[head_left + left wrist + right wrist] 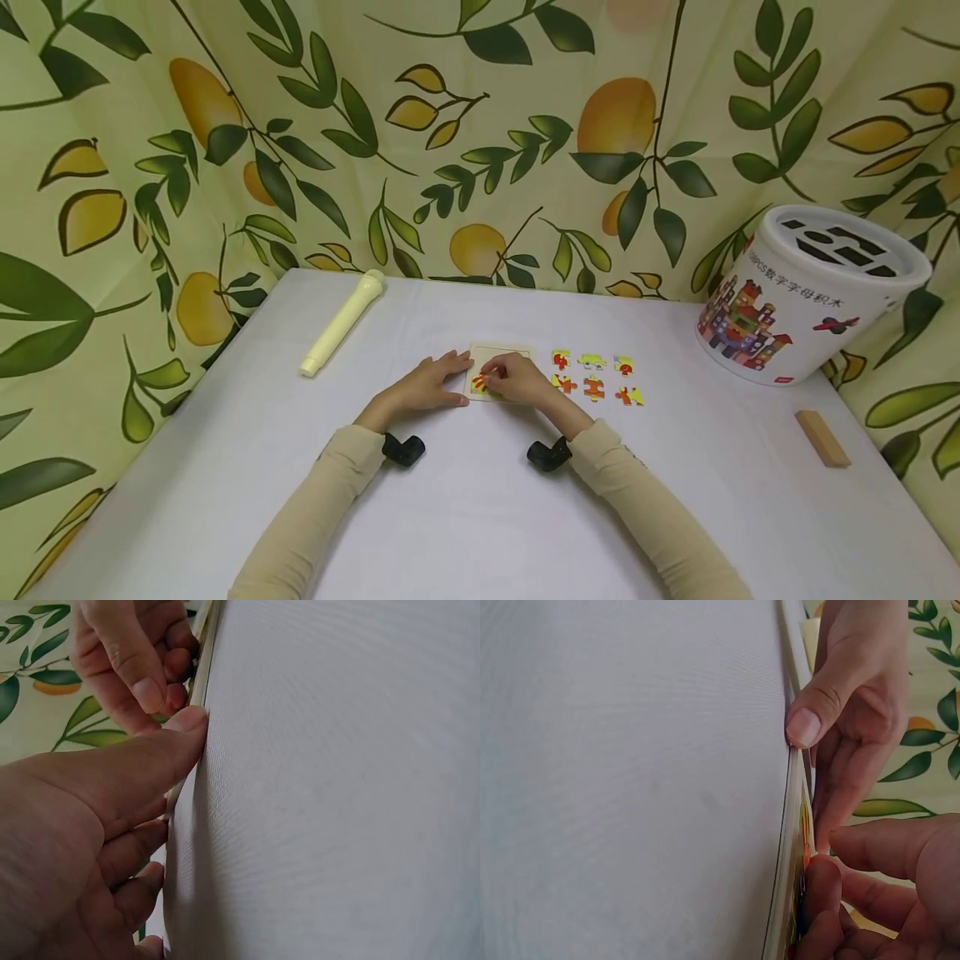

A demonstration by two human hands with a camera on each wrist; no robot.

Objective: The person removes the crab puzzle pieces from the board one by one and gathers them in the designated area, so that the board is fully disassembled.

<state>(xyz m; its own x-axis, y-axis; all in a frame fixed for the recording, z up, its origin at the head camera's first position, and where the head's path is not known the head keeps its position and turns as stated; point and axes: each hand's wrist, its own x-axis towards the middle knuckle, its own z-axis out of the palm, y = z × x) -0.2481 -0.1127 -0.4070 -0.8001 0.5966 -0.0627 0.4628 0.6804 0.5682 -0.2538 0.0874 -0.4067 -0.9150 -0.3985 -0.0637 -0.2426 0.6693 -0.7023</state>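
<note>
A small wooden puzzle board (498,345) lies flat on the table, with red, orange and yellow puzzle pieces (477,384) in its lower left part. My left hand (426,385) rests at the board's left edge, fingers loosely extended; its thumb (184,724) touches the near corner. Over the board, my right hand (517,377) curls its fingers down onto a puzzle piece, the fingertips (823,881) low at the board's surface. Most of that piece is hidden under the hand. To the right lie several loose puzzle pieces (594,389) in two rows, yellow with red and orange parts.
A pale yellow microphone-shaped stick (343,323) lies at the back left of the white table (465,517). A large white bucket (802,300) with a slotted lid stands at the back right, and a wooden block (822,438) lies before it. A fruit-patterned curtain (480,125) hangs behind.
</note>
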